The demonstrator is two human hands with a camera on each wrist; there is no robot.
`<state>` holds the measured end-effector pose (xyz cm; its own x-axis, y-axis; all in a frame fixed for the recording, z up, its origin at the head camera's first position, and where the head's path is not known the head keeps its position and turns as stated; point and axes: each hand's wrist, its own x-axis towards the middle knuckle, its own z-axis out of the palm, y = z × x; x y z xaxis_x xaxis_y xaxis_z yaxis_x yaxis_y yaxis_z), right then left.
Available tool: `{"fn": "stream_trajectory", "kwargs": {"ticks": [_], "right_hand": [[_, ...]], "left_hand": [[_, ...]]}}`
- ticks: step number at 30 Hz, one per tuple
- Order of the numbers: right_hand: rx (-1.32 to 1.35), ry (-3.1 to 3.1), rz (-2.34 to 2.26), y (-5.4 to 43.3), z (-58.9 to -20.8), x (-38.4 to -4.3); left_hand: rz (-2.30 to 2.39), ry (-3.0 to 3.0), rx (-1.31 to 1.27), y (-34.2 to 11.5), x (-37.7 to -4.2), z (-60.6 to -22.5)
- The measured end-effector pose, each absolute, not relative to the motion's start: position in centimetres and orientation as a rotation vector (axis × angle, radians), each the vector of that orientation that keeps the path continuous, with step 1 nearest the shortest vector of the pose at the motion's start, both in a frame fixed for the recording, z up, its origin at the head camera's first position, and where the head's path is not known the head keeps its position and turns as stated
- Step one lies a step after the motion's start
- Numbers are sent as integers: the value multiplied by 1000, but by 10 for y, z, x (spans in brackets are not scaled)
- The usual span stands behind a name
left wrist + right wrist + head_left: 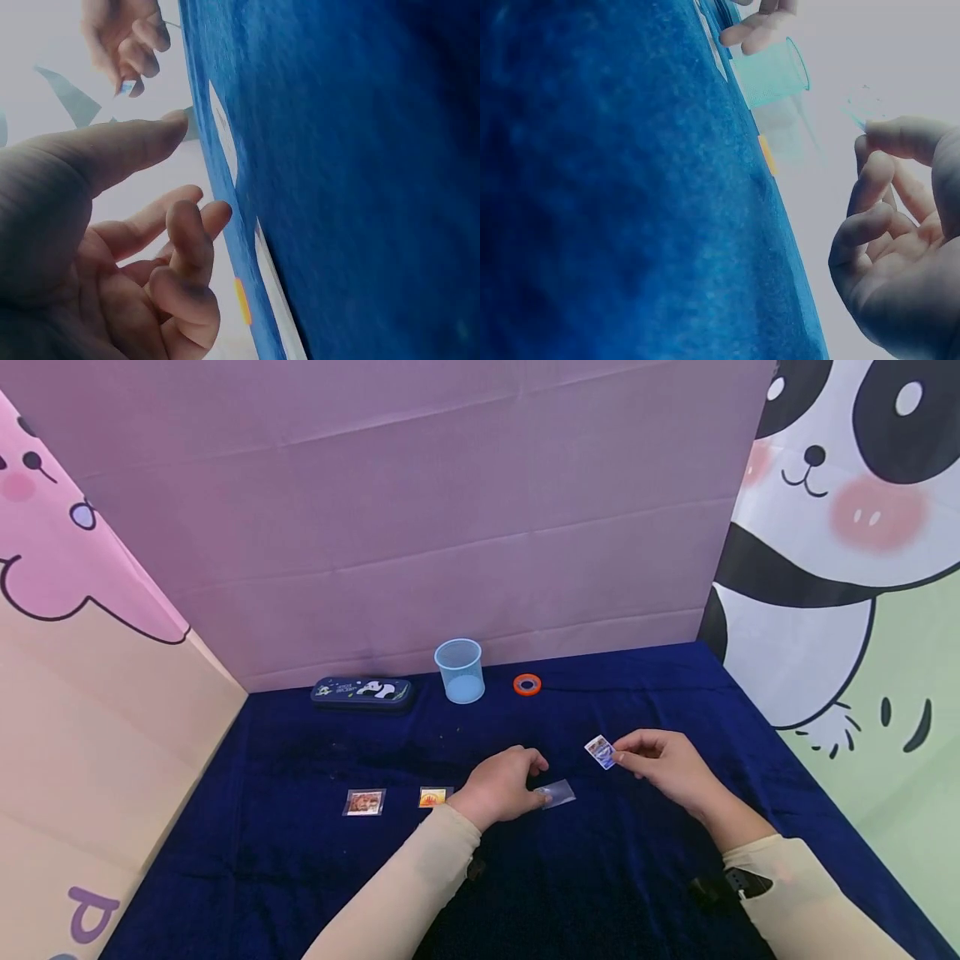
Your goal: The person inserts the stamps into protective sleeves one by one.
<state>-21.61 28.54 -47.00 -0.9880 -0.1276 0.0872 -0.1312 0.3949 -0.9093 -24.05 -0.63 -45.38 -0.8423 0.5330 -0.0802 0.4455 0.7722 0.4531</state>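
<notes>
Between thumb and fingertips my right hand [672,770] pinches a small blue-and-white picture card [599,751] by its corner, raised off the cloth. The right wrist view shows the card [867,103] pale and washed out at the fingertips. My left hand [501,787] is low over the cloth, its thumb at the edge of a small clear plastic sleeve [559,793]. Its thumb and fingers stand apart in the left wrist view, with nothing between them. Left of that hand lie a sleeved orange-yellow card [432,797], partly covered by it, and a sleeved reddish-brown card [364,802].
A dark blue cloth [292,877] covers the table. Along the back stand a dark blue panda pencil case [362,692], a light blue translucent cup [460,672] and an orange-red tape roll [527,684]. Fabric walls rise behind and at both sides.
</notes>
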Motion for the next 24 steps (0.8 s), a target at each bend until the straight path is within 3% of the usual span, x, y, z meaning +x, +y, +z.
{"fn": "stream_trajectory", "kwargs": {"ticks": [12, 24], "right_hand": [[237, -2577, 1715, 284, -469, -216], [242, -2581, 1701, 285, -472, -217]], "left_hand": [[514, 2801, 752, 11, -242, -457], [694, 2712, 700, 10, -243, -458]]}}
